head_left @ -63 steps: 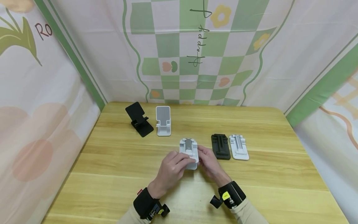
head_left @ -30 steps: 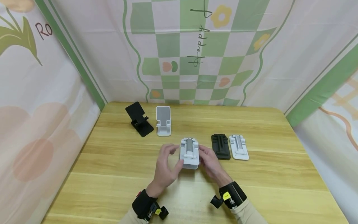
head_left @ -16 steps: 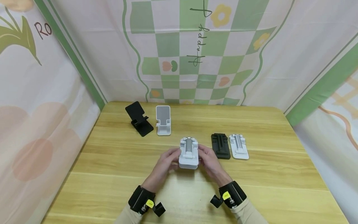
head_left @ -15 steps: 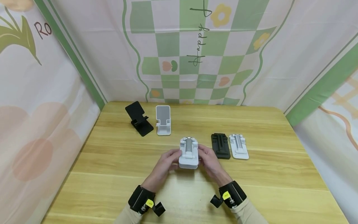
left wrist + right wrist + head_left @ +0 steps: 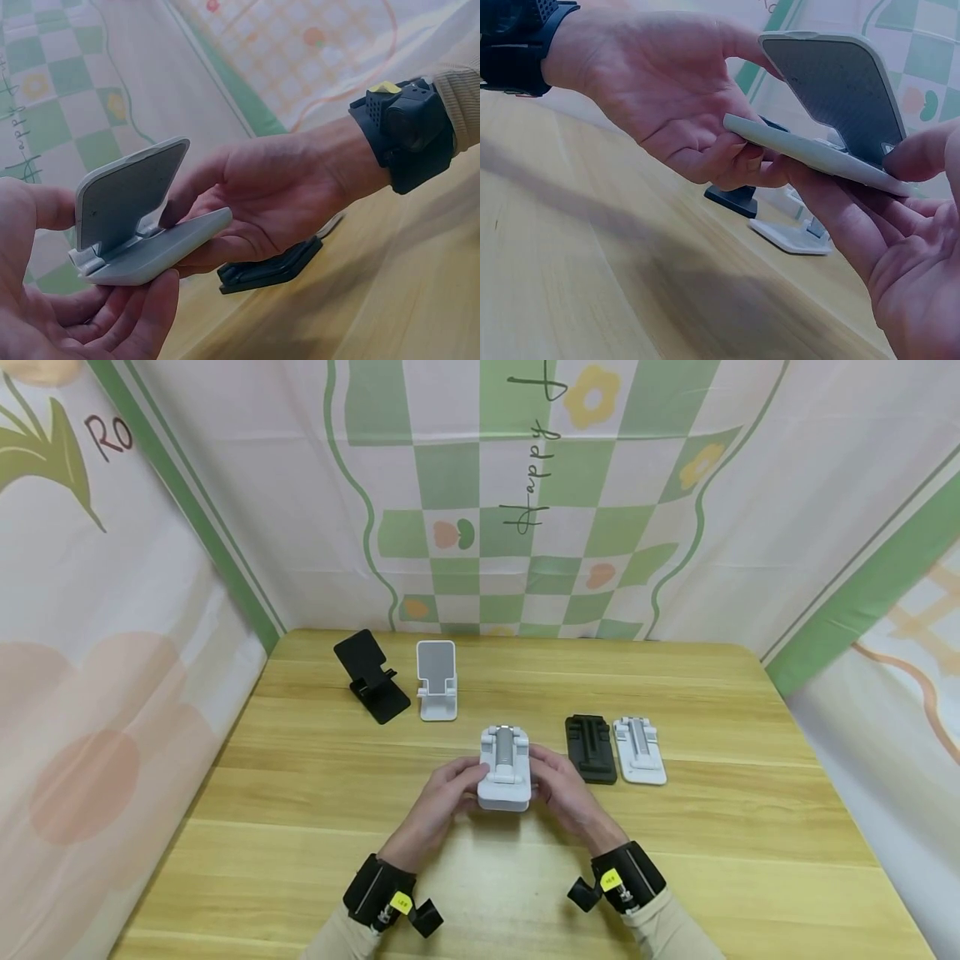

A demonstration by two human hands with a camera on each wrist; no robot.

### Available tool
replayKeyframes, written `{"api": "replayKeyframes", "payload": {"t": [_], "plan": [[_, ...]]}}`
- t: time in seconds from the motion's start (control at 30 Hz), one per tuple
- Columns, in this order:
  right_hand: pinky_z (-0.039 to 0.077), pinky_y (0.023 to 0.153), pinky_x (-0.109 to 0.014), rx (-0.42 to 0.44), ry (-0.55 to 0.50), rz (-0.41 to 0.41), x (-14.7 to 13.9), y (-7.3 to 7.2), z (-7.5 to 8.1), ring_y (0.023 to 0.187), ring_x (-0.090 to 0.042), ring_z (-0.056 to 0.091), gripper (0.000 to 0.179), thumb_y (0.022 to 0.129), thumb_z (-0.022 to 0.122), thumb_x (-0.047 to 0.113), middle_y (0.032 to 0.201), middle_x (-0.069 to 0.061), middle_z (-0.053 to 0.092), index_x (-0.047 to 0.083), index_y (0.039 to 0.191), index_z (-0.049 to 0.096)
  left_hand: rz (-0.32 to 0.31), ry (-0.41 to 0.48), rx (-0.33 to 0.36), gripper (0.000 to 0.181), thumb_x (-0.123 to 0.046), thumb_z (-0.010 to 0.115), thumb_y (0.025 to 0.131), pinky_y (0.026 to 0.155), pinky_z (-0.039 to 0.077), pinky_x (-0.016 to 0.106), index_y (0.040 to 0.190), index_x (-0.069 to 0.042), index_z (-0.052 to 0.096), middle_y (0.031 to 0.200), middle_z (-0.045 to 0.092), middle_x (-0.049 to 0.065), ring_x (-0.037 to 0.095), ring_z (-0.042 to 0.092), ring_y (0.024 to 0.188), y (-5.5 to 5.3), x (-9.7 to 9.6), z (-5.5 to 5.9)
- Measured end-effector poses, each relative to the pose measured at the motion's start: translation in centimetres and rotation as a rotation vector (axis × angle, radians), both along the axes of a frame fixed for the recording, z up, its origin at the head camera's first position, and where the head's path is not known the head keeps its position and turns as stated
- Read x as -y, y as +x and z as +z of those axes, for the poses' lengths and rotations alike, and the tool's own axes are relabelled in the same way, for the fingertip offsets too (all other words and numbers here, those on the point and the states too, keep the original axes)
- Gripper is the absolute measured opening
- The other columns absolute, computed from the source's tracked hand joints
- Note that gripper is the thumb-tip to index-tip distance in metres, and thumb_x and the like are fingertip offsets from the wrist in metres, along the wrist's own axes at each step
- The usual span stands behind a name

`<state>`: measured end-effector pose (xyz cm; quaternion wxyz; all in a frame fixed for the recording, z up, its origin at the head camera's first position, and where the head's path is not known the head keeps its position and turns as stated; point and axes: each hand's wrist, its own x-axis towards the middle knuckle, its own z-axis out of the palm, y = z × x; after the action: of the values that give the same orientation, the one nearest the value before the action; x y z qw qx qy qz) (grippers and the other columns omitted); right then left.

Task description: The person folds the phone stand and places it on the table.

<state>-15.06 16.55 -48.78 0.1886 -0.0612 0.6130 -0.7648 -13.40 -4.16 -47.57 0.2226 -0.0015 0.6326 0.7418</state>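
Observation:
A white foldable phone stand [image 5: 504,789] is held off the table between both hands in the head view. Its grey-padded plate [image 5: 135,191] is tilted up from the base [image 5: 161,251] in a V, as the left wrist view shows. The left hand [image 5: 442,792] grips the left side, thumb at the plate and fingers beneath the base. On the other side the right hand [image 5: 564,789] holds the stand, its thumb near the hinge and fingers under the base in the right wrist view [image 5: 922,262].
Right of the hands lie a folded black phone stand [image 5: 591,750] and a folded white one [image 5: 640,752]. Farther back on the left, an unfolded black stand [image 5: 371,677] and an unfolded white stand [image 5: 437,681] stand on the wooden table [image 5: 712,843]. A patterned curtain [image 5: 300,510] hangs behind.
The left hand has let go of the stand's front, swung left with fingers spread, then taken hold of its left side. The right hand has kept its hold throughout.

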Motion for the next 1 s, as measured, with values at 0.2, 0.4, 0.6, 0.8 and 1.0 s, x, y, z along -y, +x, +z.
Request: {"api": "replayKeyframes", "payload": {"t": [0.2, 0.4, 0.6, 0.8, 1.0], "plan": [[0.054, 0.065, -0.022, 0.001, -0.064, 0.008, -0.08, -0.01, 0.28, 0.089, -0.017, 0.064, 0.053, 0.098, 0.043, 0.016, 0.115, -0.007, 0.065, -0.010, 0.142, 0.030, -0.004, 0.005, -0.004, 0.062, -0.042, 0.057, 0.090, 0.086, 0.048, 0.038, 0.134, 0.001, 0.047, 0.120, 0.058, 0.015, 0.018, 0.057, 0.095, 0.02, 0.02, 0.08], [0.055, 0.066, -0.024, -0.020, -0.086, 0.032, -0.18, -0.01, 0.26, 0.090, -0.018, 0.063, 0.049, 0.100, 0.037, 0.017, 0.112, -0.004, 0.066, -0.012, 0.140, 0.034, 0.002, -0.005, -0.007, 0.063, -0.043, 0.059, 0.089, 0.086, 0.048, 0.037, 0.133, 0.000, 0.048, 0.120, 0.058, 0.015, 0.019, 0.057, 0.095, -0.02, 0.03, 0.08], [0.055, 0.071, -0.027, -0.051, -0.067, 0.085, -0.25, 0.07, 0.22, 0.091, -0.020, 0.064, 0.050, 0.101, 0.038, 0.021, 0.111, -0.007, 0.066, -0.013, 0.139, 0.033, 0.008, -0.006, -0.003, 0.064, -0.044, 0.060, 0.088, 0.086, 0.048, 0.038, 0.133, 0.000, 0.048, 0.119, 0.059, 0.015, 0.020, 0.058, 0.095, -0.05, 0.09, -0.10], [0.053, 0.081, -0.030, -0.053, -0.038, 0.124, -0.27, 0.08, 0.17, 0.103, -0.024, 0.061, 0.053, 0.100, 0.042, 0.020, 0.120, -0.012, 0.062, -0.010, 0.142, 0.029, 0.009, -0.021, -0.005, 0.062, -0.043, 0.059, 0.088, 0.085, 0.049, 0.039, 0.132, 0.000, 0.049, 0.118, 0.059, 0.015, 0.021, 0.059, 0.094, -0.09, 0.21, -0.27], [0.053, 0.082, -0.031, -0.066, -0.011, 0.121, -0.24, 0.03, 0.03, 0.104, -0.025, 0.060, 0.052, 0.100, 0.044, 0.019, 0.123, -0.014, 0.060, -0.009, 0.142, 0.031, 0.009, -0.023, -0.023, 0.059, -0.040, 0.060, 0.089, 0.084, 0.049, 0.036, 0.131, 0.000, 0.049, 0.118, 0.059, 0.015, 0.020, 0.059, 0.094, -0.01, 0.29, -0.33]]}}
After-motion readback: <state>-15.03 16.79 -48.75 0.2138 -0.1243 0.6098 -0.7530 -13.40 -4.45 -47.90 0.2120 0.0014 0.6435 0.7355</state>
